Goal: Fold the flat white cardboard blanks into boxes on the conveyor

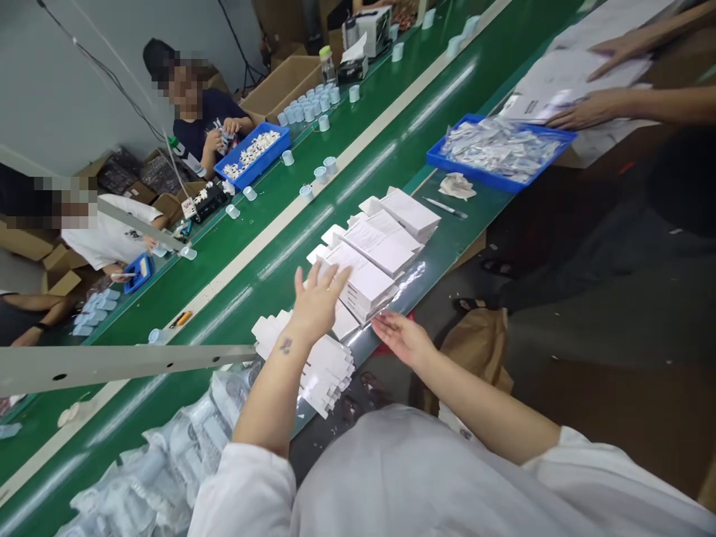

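My left hand (314,306), fingers spread, is over the near end of a row of folded white cartons (362,282). Its fingertips overlap the carton edge; whether they touch it I cannot tell. My right hand (407,339) is at the front lower corner of the same pile, palm partly up and fingers stretched out, with nothing seen in its grasp. More white cartons (382,240) lie stacked behind. Nearer to me, below my left wrist, is a pile of flat white carton blanks (327,371) with notched edges.
Bagged light-blue items (168,462) lie on the green belt (268,280) at lower left. A metal bar (128,367) juts in from the left. Beyond the cartons are a pen (446,208), a blue tray (475,173) of packets, and another person's hands (593,108). Workers sit across.
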A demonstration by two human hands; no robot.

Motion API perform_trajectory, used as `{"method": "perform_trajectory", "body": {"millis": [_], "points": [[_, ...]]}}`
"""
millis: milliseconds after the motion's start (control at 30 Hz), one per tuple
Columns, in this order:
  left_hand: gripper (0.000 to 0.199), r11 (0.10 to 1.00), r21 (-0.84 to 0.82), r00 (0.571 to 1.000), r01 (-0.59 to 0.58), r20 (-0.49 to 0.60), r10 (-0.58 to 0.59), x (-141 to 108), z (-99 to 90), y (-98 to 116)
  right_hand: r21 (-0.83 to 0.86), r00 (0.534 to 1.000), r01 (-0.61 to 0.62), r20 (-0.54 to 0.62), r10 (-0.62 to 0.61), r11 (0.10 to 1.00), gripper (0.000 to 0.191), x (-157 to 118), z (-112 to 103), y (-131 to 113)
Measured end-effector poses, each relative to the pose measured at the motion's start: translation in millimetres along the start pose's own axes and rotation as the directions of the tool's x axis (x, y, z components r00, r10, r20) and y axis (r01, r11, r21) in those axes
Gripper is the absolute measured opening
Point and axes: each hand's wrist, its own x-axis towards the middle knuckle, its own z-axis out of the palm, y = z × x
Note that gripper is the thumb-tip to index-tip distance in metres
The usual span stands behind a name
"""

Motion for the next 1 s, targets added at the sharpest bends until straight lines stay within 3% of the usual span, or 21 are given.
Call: {"method": "perform_trajectory", "body": {"millis": [67,100,133,167,233,300,400,567,667,733,800,833,900,933,967,1000], "points": [[0.047,0.959,-0.065,0.959,0.277,-0.044,-0.280,-56,6.8,-19,-0.167,0.998,-0.026,0.056,0.036,0.986,0.020,-12,13,19],[0.041,0.897,-0.090,0.899,0.433,-0.031,-0.437,-87,16.6,-27,-0.262,0.995,-0.030,0.083,0.054,0.965,0.019,-16,22,29],[0.045,0.859,-0.085,0.862,0.505,-0.003,-0.507,-117,30.4,-32,-0.355,0.992,-0.024,0.108,0.066,0.934,0.017,-20,32,38],[0.059,0.828,-0.071,0.831,0.557,0.042,-0.555,-146,47.2,-35,-0.443,0.989,-0.007,0.131,0.073,0.896,0.017,-21,42,46],[0.092,0.747,0.028,0.730,0.664,0.194,-0.656,-191,84.2,-34,-0.589,0.982,0.044,0.176,0.075,0.807,0.018,-20,61,55],[0.102,0.732,0.076,0.702,0.677,0.231,-0.674,-218,115.3,-29,-0.686,0.971,0.104,0.226,0.075,0.720,0.015,-17,72,57],[0.096,0.747,0.063,0.734,0.662,0.149,-0.663,-230,136.1,-24,-0.749,0.956,0.188,0.289,0.057,0.635,0.007,-18,77,50],[0.098,0.728,-0.062,0.730,0.683,0.078,-0.679,-229,120.2,-19,-0.701,0.941,0.243,0.339,0.013,0.671,0.009,-31,85,38],[0.076,0.788,-0.195,0.799,0.584,-0.035,-0.601,-236,95.7,-13,-0.607,0.911,0.250,0.412,0.030,0.755,0.021,-39,100,26],[0.060,0.801,-0.299,0.805,0.518,-0.147,-0.575,-241,69.8,-7,-0.527,0.875,0.278,0.484,0.015,0.804,0.032,-46,112,8],[0.050,0.768,-0.420,0.757,0.484,-0.240,-0.608,-245,35.3,2,-0.427,0.778,0.444,0.620,-0.103,0.788,0.062,-58,122,-15],[0.046,0.734,-0.493,0.730,0.466,-0.254,-0.634,-247,15.8,8,-0.371,0.688,0.579,0.700,-0.191,0.726,0.085,-65,126,-28],[0.040,0.627,-0.663,0.714,0.409,-0.195,-0.672,-250,-23.2,19,-0.248,0.432,0.839,0.844,-0.317,0.484,0.123,-81,136,-50],[0.038,0.551,-0.746,0.725,0.375,-0.135,-0.676,-252,-41.0,24,-0.200,0.316,0.918,0.891,-0.327,0.344,0.132,-89,141,-59],[0.037,0.467,-0.816,0.744,0.342,-0.069,-0.665,-255,-56.5,28,-0.176,0.245,0.957,0.918,-0.313,0.233,0.135,-97,146,-67],[0.038,0.386,-0.868,0.766,0.312,-0.011,-0.643,-259,-69.6,30,-0.165,0.205,0.974,0.934,-0.292,0.157,0.137,-104,150,-74]]}}
